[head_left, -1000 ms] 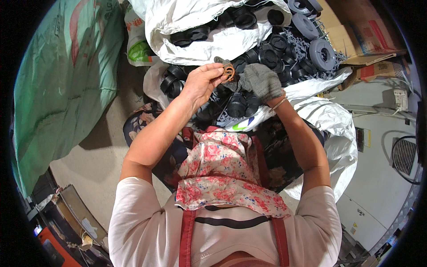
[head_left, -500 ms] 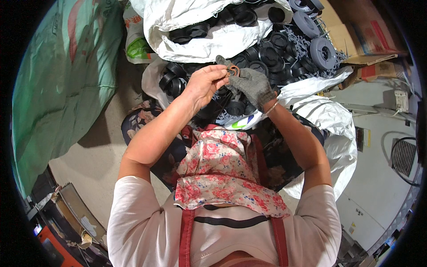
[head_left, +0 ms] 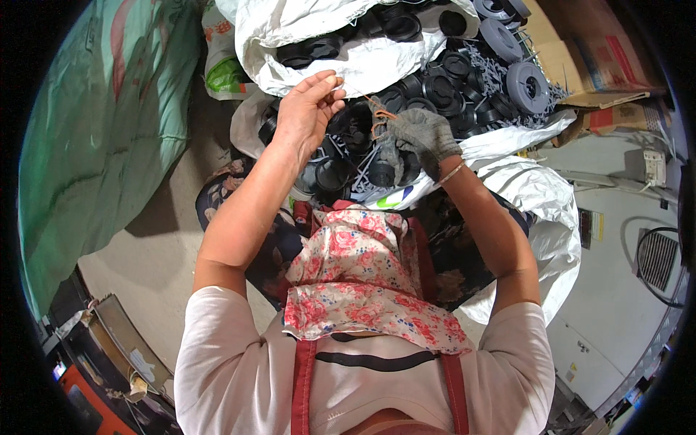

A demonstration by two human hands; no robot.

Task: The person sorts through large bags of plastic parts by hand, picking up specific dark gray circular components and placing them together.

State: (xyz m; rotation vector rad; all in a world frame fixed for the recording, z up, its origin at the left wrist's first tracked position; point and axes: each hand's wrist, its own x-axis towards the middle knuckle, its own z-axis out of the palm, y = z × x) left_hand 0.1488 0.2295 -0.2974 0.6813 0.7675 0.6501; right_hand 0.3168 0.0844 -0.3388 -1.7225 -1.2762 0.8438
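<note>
My left hand (head_left: 312, 109), bare, is raised over the white sack with thumb and forefinger pinched. From its fingertips a thin strand (head_left: 360, 91) seems to run across to my right hand (head_left: 420, 134). That hand wears a grey knitted glove and is closed around an orange-brown looped piece (head_left: 384, 116), whose exact kind I cannot make out. Grey cloth (head_left: 392, 163) hangs beneath the gloved fingers; whether it belongs to the glove is unclear. Under both hands lie round black plastic parts (head_left: 332, 172) among thin grey plastic sticks.
A white woven sack (head_left: 348, 76) with more black parts lies ahead. Grey rings (head_left: 527, 88) sit at the far right beside a cardboard box (head_left: 558, 54). A tall green sack (head_left: 101, 145) stands left, a pale metal cabinet (head_left: 616, 275) right. Floral cloth (head_left: 362, 254) covers my lap.
My left hand has moved up and left, away from my right hand, drawing out the thin strand. The right hand has shifted slightly, still holding the orange-brown looped piece.
</note>
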